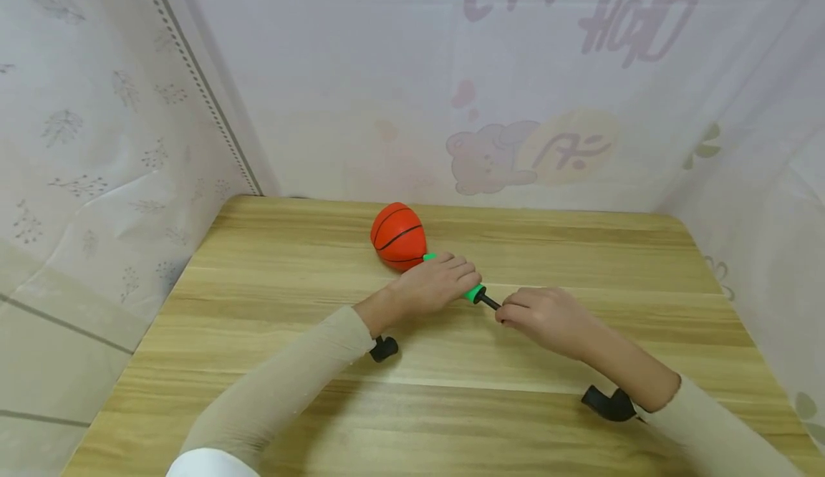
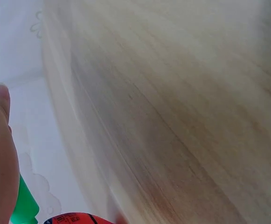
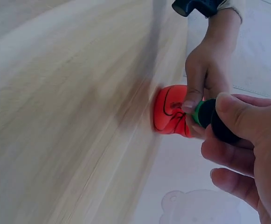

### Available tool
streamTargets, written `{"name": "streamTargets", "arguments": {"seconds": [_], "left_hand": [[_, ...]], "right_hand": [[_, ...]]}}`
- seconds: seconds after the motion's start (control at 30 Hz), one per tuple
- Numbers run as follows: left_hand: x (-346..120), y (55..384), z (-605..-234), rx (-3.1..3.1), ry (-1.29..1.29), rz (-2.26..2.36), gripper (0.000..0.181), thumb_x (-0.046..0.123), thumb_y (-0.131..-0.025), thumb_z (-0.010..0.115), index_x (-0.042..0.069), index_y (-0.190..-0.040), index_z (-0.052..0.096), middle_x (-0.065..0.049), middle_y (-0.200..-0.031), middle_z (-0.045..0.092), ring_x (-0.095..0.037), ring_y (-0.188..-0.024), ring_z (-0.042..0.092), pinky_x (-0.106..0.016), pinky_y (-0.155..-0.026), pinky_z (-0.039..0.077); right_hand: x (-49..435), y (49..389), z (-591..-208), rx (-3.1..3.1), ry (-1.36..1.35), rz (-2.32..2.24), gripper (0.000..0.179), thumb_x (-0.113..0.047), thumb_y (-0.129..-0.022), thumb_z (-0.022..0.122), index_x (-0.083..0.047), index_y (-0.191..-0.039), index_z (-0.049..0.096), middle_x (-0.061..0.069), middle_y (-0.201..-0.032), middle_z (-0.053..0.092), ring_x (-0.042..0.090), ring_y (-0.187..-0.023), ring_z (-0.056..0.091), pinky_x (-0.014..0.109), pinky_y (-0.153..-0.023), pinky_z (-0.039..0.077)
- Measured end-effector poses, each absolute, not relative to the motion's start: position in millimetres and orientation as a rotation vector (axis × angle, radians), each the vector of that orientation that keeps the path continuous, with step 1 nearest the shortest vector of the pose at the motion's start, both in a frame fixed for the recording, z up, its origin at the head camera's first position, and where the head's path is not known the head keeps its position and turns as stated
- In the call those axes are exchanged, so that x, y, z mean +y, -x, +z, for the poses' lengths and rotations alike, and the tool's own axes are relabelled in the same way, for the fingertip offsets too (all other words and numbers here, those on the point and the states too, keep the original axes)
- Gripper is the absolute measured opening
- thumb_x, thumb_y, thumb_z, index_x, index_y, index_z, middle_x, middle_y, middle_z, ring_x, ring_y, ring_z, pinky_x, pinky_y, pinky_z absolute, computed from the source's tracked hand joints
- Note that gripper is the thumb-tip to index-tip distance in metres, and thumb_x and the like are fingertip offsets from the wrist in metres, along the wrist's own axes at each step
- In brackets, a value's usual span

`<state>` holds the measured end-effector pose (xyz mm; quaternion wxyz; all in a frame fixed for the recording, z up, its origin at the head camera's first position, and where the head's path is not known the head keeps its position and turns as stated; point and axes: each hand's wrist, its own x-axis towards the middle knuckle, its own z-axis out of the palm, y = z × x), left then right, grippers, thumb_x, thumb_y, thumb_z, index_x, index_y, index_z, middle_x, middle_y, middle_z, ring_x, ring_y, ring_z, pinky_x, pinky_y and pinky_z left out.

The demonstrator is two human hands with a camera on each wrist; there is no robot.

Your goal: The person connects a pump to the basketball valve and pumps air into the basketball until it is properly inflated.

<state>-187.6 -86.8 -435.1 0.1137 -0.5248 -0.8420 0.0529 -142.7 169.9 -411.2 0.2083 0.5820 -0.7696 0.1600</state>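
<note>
A red-orange toy basketball (image 1: 397, 235) with black lines lies toward the back of the table; its side looks creased and sunken in the right wrist view (image 3: 170, 109). Against it points a green hand pump (image 1: 475, 293), whose black rod reaches toward the right. My left hand (image 1: 435, 285) grips the green barrel, beside the ball. The pump's black handle (image 3: 223, 128) is pinched between the thumb and fingers of my right hand (image 1: 548, 318). Whether the pump's tip sits inside the ball is hidden. Part of the green barrel (image 2: 24, 203) shows below the left hand.
Both hands work above a wood-grain table (image 1: 451, 420). Pale printed curtains (image 1: 361, 90) hang behind it and at both sides. A black wrist-camera mount (image 1: 384, 349) is under the left wrist, and another black mount (image 1: 609, 404) is near the right wrist.
</note>
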Motion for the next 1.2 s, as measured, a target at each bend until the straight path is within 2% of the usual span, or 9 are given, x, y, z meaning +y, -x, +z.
{"name": "streamTargets", "arguments": {"seconds": [0.27,0.7,1.07,1.2], "left_hand": [[-89.5,185.8,-435.3,-2.471,1.536,0.131,0.016,0.015,-0.106,0.052,0.012,-0.121,0.055,0.001,-0.116,0.060,-0.016,-0.108,0.053,-0.029,-0.097,0.043],[-89.7,187.8,-436.2,-2.504,1.543,0.075,0.017,0.024,-0.107,0.051,0.013,-0.120,0.055,0.003,-0.110,0.057,-0.015,-0.102,0.051,-0.030,-0.093,0.043],[-85.5,186.8,-436.3,-2.505,1.516,0.137,0.020,0.028,-0.107,0.052,0.013,-0.120,0.054,0.004,-0.111,0.057,-0.014,-0.103,0.050,-0.029,-0.093,0.042],[-84.5,187.0,-435.9,-2.501,1.510,0.155,0.022,0.029,-0.106,0.053,0.013,-0.121,0.055,0.004,-0.112,0.058,-0.014,-0.103,0.051,-0.029,-0.093,0.043]], "right_hand": [[196.1,121.7,-407.2,-2.126,-1.614,0.453,0.040,-0.030,-0.110,0.039,-0.013,-0.091,0.071,-0.004,-0.087,0.070,0.011,-0.073,0.068,0.024,-0.062,0.055],[216.1,105.3,-403.0,-2.132,-1.595,0.462,0.040,-0.033,-0.110,0.040,-0.016,-0.091,0.070,-0.005,-0.088,0.070,0.012,-0.073,0.069,0.025,-0.063,0.056],[193.8,123.8,-400.1,-2.149,-1.618,0.350,0.043,-0.029,-0.111,0.033,-0.012,-0.095,0.069,-0.002,-0.091,0.069,0.013,-0.076,0.068,0.025,-0.064,0.056],[179.9,137.3,-404.9,-2.157,-1.645,0.322,0.027,-0.022,-0.108,0.047,-0.011,-0.096,0.069,-0.002,-0.091,0.069,0.012,-0.078,0.068,0.025,-0.066,0.056]]}}
